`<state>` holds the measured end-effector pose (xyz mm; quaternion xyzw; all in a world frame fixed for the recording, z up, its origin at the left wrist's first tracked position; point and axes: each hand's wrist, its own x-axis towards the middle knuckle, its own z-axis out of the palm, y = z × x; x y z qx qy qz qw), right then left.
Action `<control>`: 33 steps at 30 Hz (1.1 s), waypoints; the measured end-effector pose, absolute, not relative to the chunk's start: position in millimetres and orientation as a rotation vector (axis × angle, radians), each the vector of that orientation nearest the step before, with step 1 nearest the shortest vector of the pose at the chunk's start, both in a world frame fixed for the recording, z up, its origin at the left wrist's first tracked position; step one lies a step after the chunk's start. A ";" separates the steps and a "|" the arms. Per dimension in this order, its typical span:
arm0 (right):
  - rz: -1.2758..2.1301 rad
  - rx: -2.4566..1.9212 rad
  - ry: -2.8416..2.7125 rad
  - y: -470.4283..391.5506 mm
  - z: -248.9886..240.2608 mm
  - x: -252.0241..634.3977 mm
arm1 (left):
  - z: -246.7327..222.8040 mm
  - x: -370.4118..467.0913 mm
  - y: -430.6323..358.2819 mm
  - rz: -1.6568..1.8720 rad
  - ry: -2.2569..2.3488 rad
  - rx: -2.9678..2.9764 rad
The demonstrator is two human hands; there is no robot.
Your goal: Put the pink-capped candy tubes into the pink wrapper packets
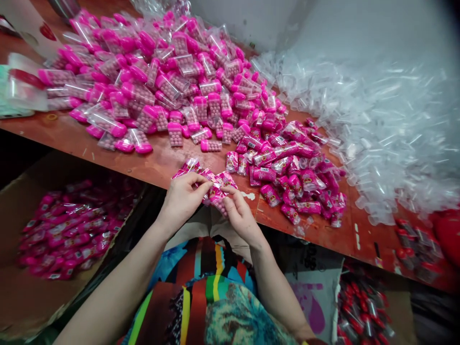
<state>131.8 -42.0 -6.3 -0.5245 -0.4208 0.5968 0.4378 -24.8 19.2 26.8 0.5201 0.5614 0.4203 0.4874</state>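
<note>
At the table's front edge, my left hand (pixel 184 200) is pinched, thumb against forefinger, on a pink printed wrapper (pixel 212 188). Opposite it, my right hand (pixel 241 214) has its fingers curled round a small clear container of pink balls (pixel 219 205), which seems to sit partly in that wrapper. My fingertips hide some of where the two meet. More pink printed wrappers (pixel 190 166) lie on the table just beyond my left hand. Past them spreads a large heap of clear containers with bright pink caps (pixel 179 81), filled with pink balls.
Right of my hands lies a pile of pink-wrapped containers (pixel 287 167). Empty clear plastic tubes (pixel 388 120) are heaped farther right. A cardboard box (pixel 21 201) of wrapped containers stands low left; another box holds red-capped containers (pixel 362 306) low right. The red-brown table (pixel 118 160) runs across.
</note>
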 end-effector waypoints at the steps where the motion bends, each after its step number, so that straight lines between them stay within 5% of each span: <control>1: 1.531 -1.280 -0.990 -41.6 -7.1 131.8 | 25.0 -23.6 18.3 1.042 1.352 1.181; 11: 1.616 -1.163 -0.721 -39.8 -15.6 126.6 | 5.9 -16.9 1.1 0.865 1.049 0.608; 18: 1.094 -1.425 -1.177 -46.1 -18.0 116.5 | -0.5 1.1 -7.5 0.765 0.870 0.416; 25: 1.521 -1.207 -0.605 -39.9 -16.1 111.3 | -7.3 0.8 -7.6 0.780 0.809 0.385; 33: 1.538 -1.169 -0.809 -47.2 -18.2 122.8 | -4.0 -3.5 -2.4 0.811 0.826 0.390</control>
